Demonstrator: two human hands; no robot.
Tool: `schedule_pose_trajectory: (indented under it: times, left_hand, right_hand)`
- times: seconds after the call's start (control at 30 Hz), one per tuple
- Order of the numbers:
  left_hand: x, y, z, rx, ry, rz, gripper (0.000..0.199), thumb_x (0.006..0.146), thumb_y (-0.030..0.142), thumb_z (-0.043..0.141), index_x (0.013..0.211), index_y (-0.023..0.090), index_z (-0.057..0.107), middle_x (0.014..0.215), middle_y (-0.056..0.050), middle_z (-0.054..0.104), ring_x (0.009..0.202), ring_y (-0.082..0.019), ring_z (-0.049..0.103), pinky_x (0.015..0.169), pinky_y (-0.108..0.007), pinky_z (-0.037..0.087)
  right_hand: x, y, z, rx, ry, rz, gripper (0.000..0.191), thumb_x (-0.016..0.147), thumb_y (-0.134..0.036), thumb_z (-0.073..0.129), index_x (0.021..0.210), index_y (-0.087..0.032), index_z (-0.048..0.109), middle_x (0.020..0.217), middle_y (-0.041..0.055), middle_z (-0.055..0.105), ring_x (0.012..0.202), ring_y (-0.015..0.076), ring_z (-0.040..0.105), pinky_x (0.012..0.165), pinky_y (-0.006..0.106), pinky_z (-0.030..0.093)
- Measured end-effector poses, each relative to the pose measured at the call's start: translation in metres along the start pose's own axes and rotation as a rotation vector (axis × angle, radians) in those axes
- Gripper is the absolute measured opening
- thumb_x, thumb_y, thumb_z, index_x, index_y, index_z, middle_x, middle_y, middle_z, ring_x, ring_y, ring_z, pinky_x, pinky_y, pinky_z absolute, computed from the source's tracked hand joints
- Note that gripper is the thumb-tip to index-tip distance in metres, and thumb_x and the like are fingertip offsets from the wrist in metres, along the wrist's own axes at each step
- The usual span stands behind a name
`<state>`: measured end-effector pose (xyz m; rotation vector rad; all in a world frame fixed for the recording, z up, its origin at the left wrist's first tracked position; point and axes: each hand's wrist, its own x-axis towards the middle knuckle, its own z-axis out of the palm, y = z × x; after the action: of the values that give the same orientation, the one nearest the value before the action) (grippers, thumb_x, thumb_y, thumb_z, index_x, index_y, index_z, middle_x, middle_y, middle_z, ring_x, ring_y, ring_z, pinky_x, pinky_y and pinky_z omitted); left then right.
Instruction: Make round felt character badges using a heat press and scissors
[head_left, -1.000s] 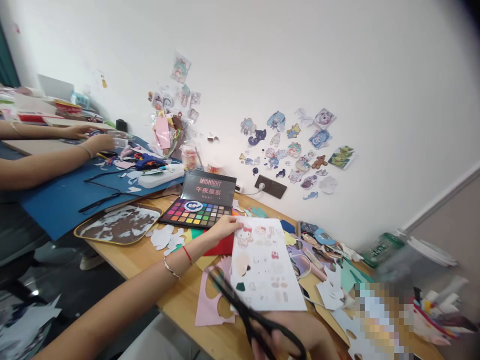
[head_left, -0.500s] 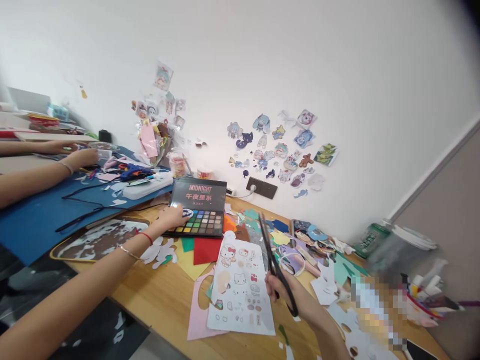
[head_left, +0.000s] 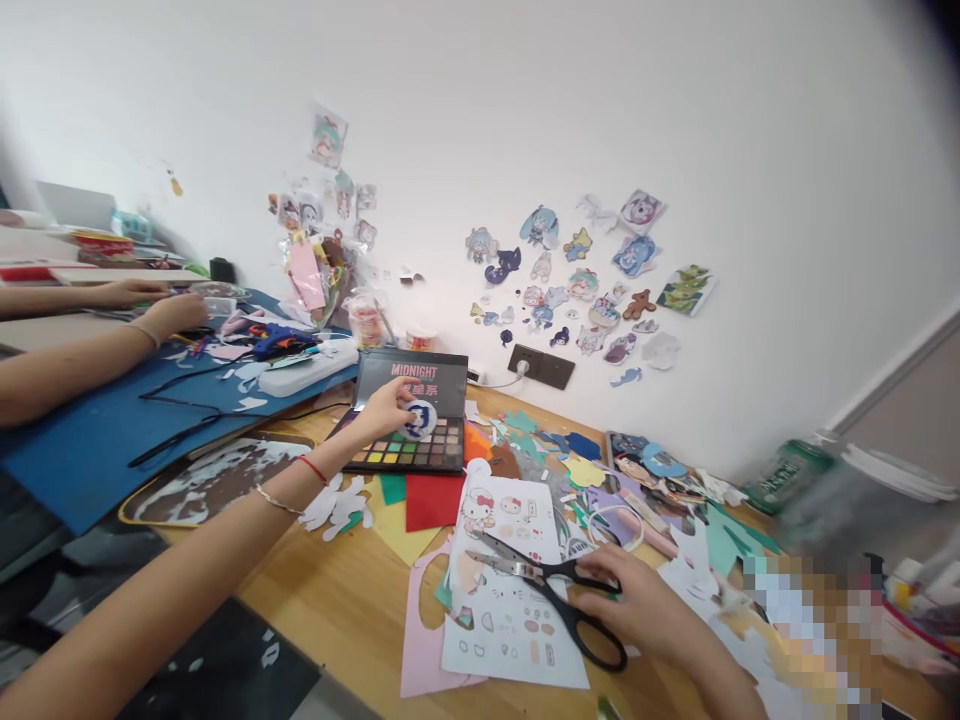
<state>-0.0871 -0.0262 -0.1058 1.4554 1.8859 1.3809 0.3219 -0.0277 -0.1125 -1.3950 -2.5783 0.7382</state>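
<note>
- Compared with half a second ago, the round cutout [head_left: 419,420] is tilted up and is more to the right over the palette [head_left: 442,452]; the scissors [head_left: 520,570] are turned from upright to a low slant, with their tips toward the palette.
- From my distant seat I see the left hand [head_left: 382,415] over the palette, in front of its raised lid. Its thumb and a finger seem to pinch the left edge of the round cutout, while another finger stretches above it.
- I judge this relation as the most important: the round cutout lies just to the right of the left thumb, with its printed face toward me. It is round, so it has no long axis. Whether it touches the palette, I cannot tell.
- For this piece the left hand is the nearer one; the right hand [head_left: 637,605] is well apart, on the near right side of the palette.
- Its fingers grasp the scissors at the upper loop, and the blades extend over the printed paper sheet [head_left: 510,610], nearer to me than the palette.
- Between the palette and me lies also a red sheet [head_left: 431,503]; a co-worker's hands [head_left: 176,312] are well left of the palette.
</note>
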Motion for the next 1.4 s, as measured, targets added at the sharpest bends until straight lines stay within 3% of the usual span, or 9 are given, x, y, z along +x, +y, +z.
schedule_pose_trajectory:
  times: [0.1,0.2,0.33,0.43,0.63,0.8,1.03,1.23,1.4]
  left_hand:
    - [-0.01,0.021,0.017,-0.262,-0.098,0.005,0.064,0.057,0.01,0.066,0.117,0.014,0.045,0.082,-0.003,0.063,0.082,-0.021,0.061,0.069,-0.03,0.051]
    - [-0.025,0.038,0.046,-0.47,-0.205,-0.022,0.063,0.056,0.013,0.068,0.115,0.014,0.047,0.086,-0.005,0.065,0.077,-0.02,0.062,0.066,-0.03,0.052]
    - [-0.047,0.046,0.087,-0.626,-0.328,-0.057,0.057,0.052,0.01,0.07,0.107,0.012,0.054,0.082,-0.007,0.067,0.072,-0.02,0.063,0.064,-0.03,0.051]
    - [-0.059,0.045,0.103,-0.697,-0.344,-0.057,0.054,0.053,0.009,0.069,0.106,0.012,0.056,0.085,-0.008,0.067,0.077,-0.019,0.062,0.068,-0.029,0.049]
    - [-0.069,0.043,0.108,-0.829,-0.294,-0.068,0.051,0.06,0.018,0.075,0.107,0.012,0.057,0.093,-0.008,0.065,0.087,-0.018,0.06,0.078,-0.028,0.046]
    - [-0.073,0.039,0.115,-0.943,-0.257,-0.128,0.037,0.072,0.033,0.066,0.1,0.011,0.06,0.081,-0.006,0.065,0.074,-0.015,0.061,0.073,-0.029,0.048]
    - [-0.075,0.034,0.119,-1.023,-0.333,-0.158,0.033,0.063,0.029,0.073,0.089,0.01,0.067,0.086,-0.009,0.066,0.073,-0.016,0.061,0.074,-0.031,0.049]
    - [-0.075,0.026,0.128,-0.961,-0.333,-0.134,0.036,0.064,0.03,0.074,0.094,0.012,0.067,0.097,-0.011,0.066,0.083,-0.019,0.062,0.077,-0.032,0.049]
    - [-0.076,0.02,0.133,-0.909,-0.4,-0.111,0.039,0.064,0.032,0.075,0.097,0.012,0.068,0.097,-0.012,0.067,0.084,-0.021,0.062,0.077,-0.031,0.048]
  right_hand:
    - [0.009,-0.011,0.003,0.168,0.153,-0.026,0.024,0.075,-0.037,0.052,0.085,-0.018,0.063,0.081,0.0064,0.063,0.078,0.023,0.058,0.072,0.036,0.043]
    - [0.03,-0.032,0.013,0.445,0.305,-0.105,0.021,0.072,-0.038,0.058,0.08,-0.019,0.063,0.082,0.0054,0.064,0.079,0.0222,0.058,0.075,0.035,0.043]
    - [0.069,-0.059,0.036,0.661,0.385,-0.104,0.034,0.072,-0.042,0.057,0.095,-0.017,0.06,0.09,0.0075,0.065,0.082,0.0213,0.061,0.074,0.033,0.047]
    - [0.091,-0.07,0.054,0.824,0.401,-0.108,0.038,0.068,-0.044,0.06,0.094,-0.016,0.06,0.088,0.0075,0.068,0.079,0.0213,0.063,0.069,0.032,0.05]
    - [0.091,-0.066,0.07,1.039,0.48,-0.005,0.035,0.063,-0.042,0.066,0.085,-0.016,0.062,0.081,0.0065,0.07,0.074,0.0211,0.063,0.067,0.032,0.05]
    - [0.077,-0.059,0.064,1.154,0.519,0.085,0.037,0.062,-0.041,0.07,0.087,-0.015,0.063,0.085,0.0066,0.07,0.074,0.0201,0.064,0.065,0.03,0.05]
    - [0.075,-0.057,0.057,1.194,0.551,0.102,0.04,0.057,-0.043,0.073,0.084,-0.016,0.064,0.081,0.0049,0.07,0.074,0.0201,0.064,0.065,0.03,0.051]
    - [0.069,-0.06,0.05,1.184,0.555,0.062,0.04,0.058,-0.041,0.074,0.087,-0.016,0.064,0.085,0.0059,0.07,0.076,0.0205,0.063,0.064,0.029,0.05]
    - [0.063,-0.063,0.046,1.196,0.537,0.048,0.035,0.061,-0.038,0.073,0.087,-0.016,0.063,0.085,0.0038,0.069,0.077,0.0182,0.063,0.067,0.028,0.05]
